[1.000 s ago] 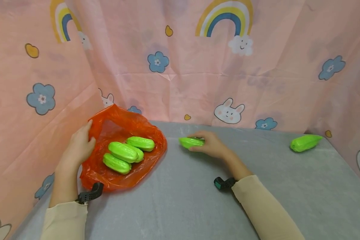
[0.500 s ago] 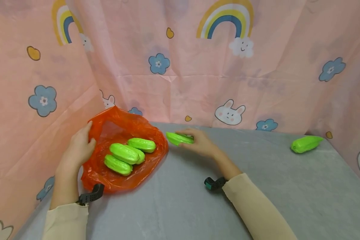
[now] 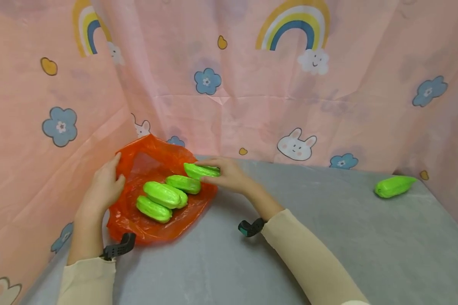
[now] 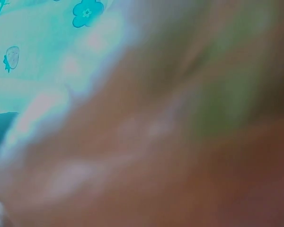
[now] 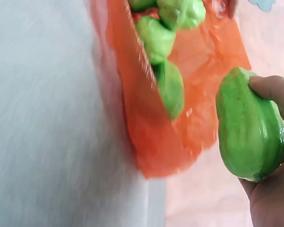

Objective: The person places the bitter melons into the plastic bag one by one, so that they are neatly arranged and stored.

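My right hand [image 3: 230, 174] grips a green papaya [image 3: 198, 170] by its right end, over the right rim of an orange-red plastic bag [image 3: 158, 235]. In the right wrist view, thumb and fingers wrap round this smooth, ridged papaya [image 5: 246, 125]. At the bag's left edge, my left hand [image 3: 103, 186] holds the rim, so the mouth gapes wide. Inside the bag lie several more green papayas [image 3: 162, 195], some resting against each other. The left wrist view is mostly blurred bag and papayas.
Another green papaya [image 3: 395, 186] lies at the far right of the grey tabletop [image 3: 328, 220]. A pink patterned cloth [image 3: 244, 123] hangs behind the table and along its left side.
My right hand has carried the papaya leftward from above the table to over the bag's right rim. The left hand stays on the bag's edge; the view has shifted slightly.
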Tool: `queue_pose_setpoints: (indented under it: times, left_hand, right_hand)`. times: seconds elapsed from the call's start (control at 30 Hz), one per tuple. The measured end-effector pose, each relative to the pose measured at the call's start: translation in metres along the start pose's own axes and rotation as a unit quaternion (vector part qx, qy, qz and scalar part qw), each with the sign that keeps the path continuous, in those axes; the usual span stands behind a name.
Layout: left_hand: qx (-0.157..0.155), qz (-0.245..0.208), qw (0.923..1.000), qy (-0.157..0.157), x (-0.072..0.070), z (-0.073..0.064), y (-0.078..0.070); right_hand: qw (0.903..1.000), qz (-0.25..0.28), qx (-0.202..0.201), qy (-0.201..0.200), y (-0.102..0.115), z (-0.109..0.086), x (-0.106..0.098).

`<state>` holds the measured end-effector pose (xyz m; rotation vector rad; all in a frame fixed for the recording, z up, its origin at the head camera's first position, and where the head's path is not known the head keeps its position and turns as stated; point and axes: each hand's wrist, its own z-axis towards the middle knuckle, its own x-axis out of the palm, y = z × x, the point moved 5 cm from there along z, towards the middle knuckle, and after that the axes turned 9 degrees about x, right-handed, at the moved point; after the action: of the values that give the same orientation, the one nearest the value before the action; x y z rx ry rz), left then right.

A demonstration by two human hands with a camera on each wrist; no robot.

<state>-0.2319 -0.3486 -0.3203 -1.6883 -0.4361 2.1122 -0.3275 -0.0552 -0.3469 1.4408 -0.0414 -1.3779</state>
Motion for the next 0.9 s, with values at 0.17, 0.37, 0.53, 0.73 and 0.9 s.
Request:
queue_pose_setpoints:
  times: [0.17, 0.37, 0.53, 0.73, 0.9]
  left_hand:
    - [0.007, 0.003, 1.0, -0.002, 0.0, 0.002, -0.003]
    - [0.012, -0.006, 0.9999, -0.002, 0.0, 0.004, -0.004]
    - [0.005, -0.006, 1.0, -0.005, -0.002, 0.002, -0.002]
    - [0.001, -0.011, 0.9999, 0.008, 0.0, 0.002, 0.0]
    - [-0.001, -0.011, 0.9999, 0.004, 0.0, 0.001, 0.003]
  right_hand:
    - [0.9999, 0.009, -0.004, 0.012, 0.012, 0.016, 0.013]
    - [0.9992, -0.015, 0.017, 0.034, 0.028, 0.031, 0.029]
    - [0.9982, -0.029, 0.023, 0.048, 0.037, 0.041, 0.044]
    - [0.9985, -0.025, 0.025, 0.041, 0.038, 0.048, 0.061]
    - [0.9986, -0.016, 0.043, 0.026, 0.039, 0.053, 0.071]
